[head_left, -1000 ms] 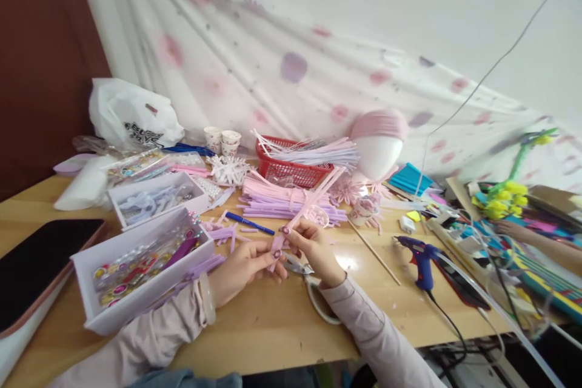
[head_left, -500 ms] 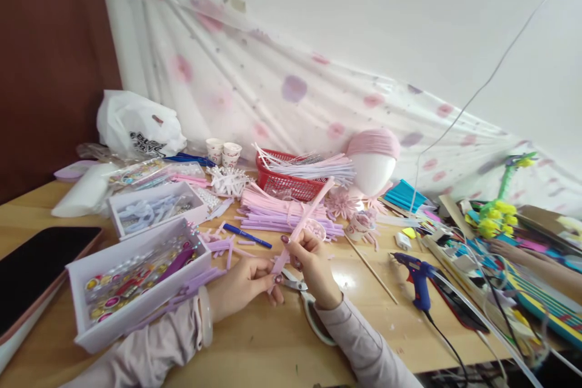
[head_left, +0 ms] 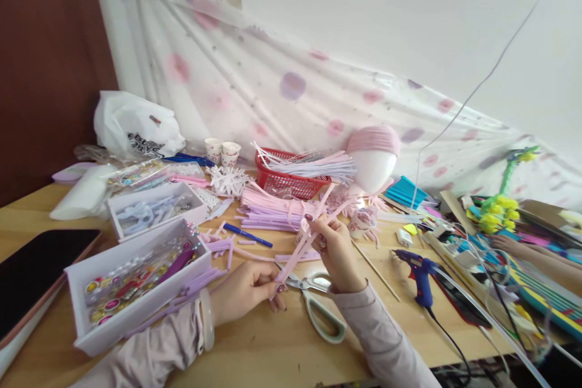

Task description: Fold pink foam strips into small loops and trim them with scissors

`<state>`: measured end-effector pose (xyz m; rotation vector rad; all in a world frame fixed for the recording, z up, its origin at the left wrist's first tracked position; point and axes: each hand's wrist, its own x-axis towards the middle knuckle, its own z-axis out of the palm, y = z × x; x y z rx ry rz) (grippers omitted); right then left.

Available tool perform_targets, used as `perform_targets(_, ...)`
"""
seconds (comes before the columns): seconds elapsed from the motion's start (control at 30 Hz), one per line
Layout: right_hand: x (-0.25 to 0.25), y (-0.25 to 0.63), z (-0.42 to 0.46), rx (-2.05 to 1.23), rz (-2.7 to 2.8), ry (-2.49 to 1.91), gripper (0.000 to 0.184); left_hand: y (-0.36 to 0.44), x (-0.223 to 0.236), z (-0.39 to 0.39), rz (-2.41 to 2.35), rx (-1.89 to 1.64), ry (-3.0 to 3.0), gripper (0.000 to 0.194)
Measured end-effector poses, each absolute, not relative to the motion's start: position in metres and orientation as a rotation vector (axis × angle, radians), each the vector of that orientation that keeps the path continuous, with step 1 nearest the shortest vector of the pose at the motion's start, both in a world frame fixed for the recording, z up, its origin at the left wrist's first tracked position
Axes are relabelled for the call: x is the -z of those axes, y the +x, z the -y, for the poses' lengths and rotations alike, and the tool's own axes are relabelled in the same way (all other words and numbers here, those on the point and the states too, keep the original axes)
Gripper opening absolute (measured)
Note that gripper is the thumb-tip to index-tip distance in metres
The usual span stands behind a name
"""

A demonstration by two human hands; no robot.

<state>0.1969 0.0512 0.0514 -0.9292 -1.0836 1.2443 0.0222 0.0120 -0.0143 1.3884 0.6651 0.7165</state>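
Observation:
My left hand (head_left: 248, 291) pinches the lower end of a long pink strip (head_left: 297, 250) just above the wooden table (head_left: 254, 351). My right hand (head_left: 334, 248) grips the same pink strip higher up, holding it slanted up toward the right. The strip's far end fans out near a red basket (head_left: 286, 183). A pair of scissors (head_left: 318, 309) with pale green handles lies on the table right under my hands. A bundle of pink and lilac strips (head_left: 273, 209) lies behind my hands.
Two white trays, one with stickers (head_left: 136, 279) and one with pale bits (head_left: 154, 206), stand at the left beside a dark tablet (head_left: 36, 273). A blue glue gun (head_left: 421, 273) and cables lie at the right, near another person's arm (head_left: 536, 254). A foam head (head_left: 373, 157) stands behind.
My right hand has slid up along the pink strip, away from my left hand, so the strip is stretched longer between them. The scissors show fully now.

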Motion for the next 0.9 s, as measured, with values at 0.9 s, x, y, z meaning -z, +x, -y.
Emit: perform_targets(0.9,-0.032,0.19,-0.024,-0.521,2.074,-1.042,0.045,0.018,0.002,-0.017,-0.623,-1.027,0.806,0.029)
